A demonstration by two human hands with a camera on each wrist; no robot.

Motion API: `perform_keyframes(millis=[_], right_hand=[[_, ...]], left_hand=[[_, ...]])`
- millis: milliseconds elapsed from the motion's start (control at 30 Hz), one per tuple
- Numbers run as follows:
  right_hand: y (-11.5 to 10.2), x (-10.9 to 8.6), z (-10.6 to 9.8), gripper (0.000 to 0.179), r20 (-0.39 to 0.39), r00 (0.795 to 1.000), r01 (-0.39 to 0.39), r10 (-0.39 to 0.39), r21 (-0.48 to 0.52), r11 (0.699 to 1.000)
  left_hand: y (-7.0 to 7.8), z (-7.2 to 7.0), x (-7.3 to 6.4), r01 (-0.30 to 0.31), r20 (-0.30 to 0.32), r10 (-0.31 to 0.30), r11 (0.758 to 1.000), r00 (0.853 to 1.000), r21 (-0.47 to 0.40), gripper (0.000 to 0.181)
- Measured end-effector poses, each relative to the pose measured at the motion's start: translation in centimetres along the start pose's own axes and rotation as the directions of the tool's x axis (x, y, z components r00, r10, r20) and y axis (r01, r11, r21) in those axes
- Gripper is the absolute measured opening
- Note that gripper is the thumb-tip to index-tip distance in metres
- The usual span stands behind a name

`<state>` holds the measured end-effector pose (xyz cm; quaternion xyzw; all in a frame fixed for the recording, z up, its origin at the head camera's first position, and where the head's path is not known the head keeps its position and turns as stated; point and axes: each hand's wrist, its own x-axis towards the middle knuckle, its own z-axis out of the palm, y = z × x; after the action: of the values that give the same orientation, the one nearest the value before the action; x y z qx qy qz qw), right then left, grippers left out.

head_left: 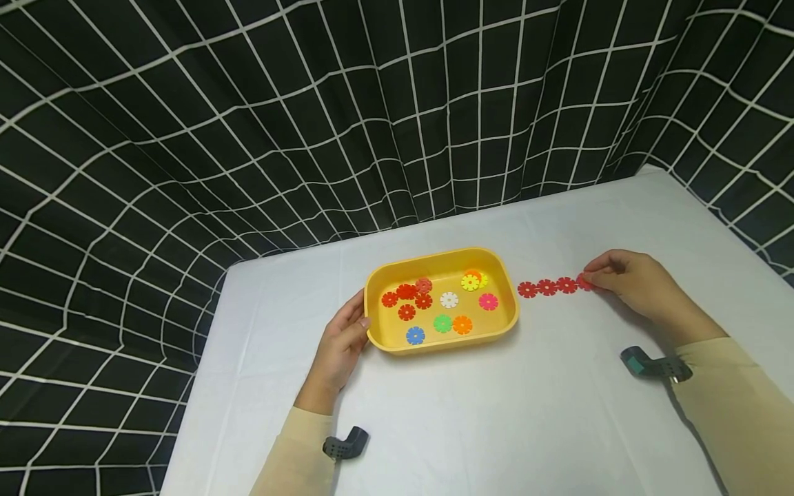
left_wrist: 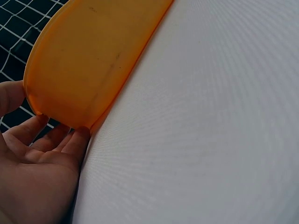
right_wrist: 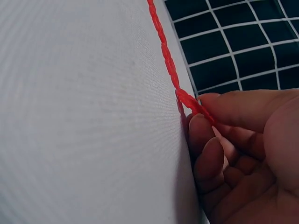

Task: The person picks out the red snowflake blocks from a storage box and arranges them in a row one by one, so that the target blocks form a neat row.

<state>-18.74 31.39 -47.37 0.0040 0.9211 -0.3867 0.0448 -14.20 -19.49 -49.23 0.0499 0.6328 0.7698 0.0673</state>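
Observation:
A yellow plastic tray [head_left: 378,334] stands on the table, with loose snowflake discs in it. My left hand [head_left: 340,343] grips its left end, thumb over the rim; in the left wrist view the fingers [left_wrist: 77,142] meet the end wall from below. To the right of the tray lies a row of red snowflake discs [head_left: 546,287], linked edge to edge. My right hand [head_left: 639,286] pinches the disc at its right end between thumb and fingers. In the right wrist view the red chain [right_wrist: 163,46] runs along the cloth, its pinched end tilted up.
Inside the tray are several red discs [head_left: 406,313], a white disc [head_left: 449,300], a blue disc [head_left: 415,335], a green disc [head_left: 442,324], an orange disc [head_left: 462,325], a pink disc [head_left: 488,302] and yellow ones [head_left: 469,283]. A black gridded curtain [head_left: 347,138] hangs behind the white tablecloth [head_left: 496,413].

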Motion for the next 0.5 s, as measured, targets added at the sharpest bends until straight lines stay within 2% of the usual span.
perform_keyframes(millis=[233, 500], right_hand=[[0.01, 0.08, -0.06, 0.047, -0.024, 1.000, -0.007, 0.007, 0.005, 1.000], [0.05, 0.10, -0.23, 0.049, -0.054, 0.997, -0.052, 0.054, 0.036, 0.998]], left_hand=[[0.13, 0.03, -0.10, 0.001, 0.003, -0.001, 1.000, 1.000, 0.008, 0.058], [0.08, -0.04, -0.09, 0.000, 0.004, 0.000, 1.000, 1.000, 0.009, 0.058]])
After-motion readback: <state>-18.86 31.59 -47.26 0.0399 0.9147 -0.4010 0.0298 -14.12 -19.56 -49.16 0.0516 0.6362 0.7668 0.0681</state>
